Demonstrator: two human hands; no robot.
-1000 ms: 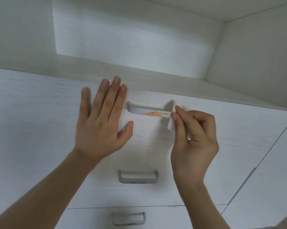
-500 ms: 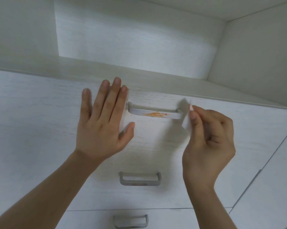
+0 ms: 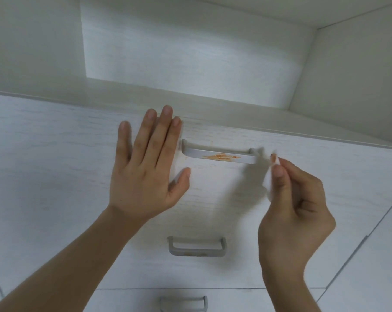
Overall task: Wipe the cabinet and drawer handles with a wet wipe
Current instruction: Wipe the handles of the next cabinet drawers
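Note:
The top drawer handle [image 3: 219, 154] is a grey bar with an orange smear on its front. My left hand [image 3: 145, 172] lies flat with straight fingers on the white drawer front [image 3: 55, 165], just left of the handle. My right hand [image 3: 296, 208] pinches a small white wet wipe [image 3: 269, 183] between thumb and fingers, a short way right of the handle's right end and not touching it. A second grey handle [image 3: 197, 246] sits lower on the same front. The top of a third handle [image 3: 183, 304] shows at the bottom edge.
An open white shelf recess [image 3: 190, 52] lies above the drawers, with its ledge [image 3: 213, 113] just over my left fingertips. A neighbouring cabinet panel [image 3: 375, 255] stands to the right behind a seam.
My right hand with the wipe has drawn off the handle's right end and moved right. The orange smear remains. My left hand has stayed flat in place.

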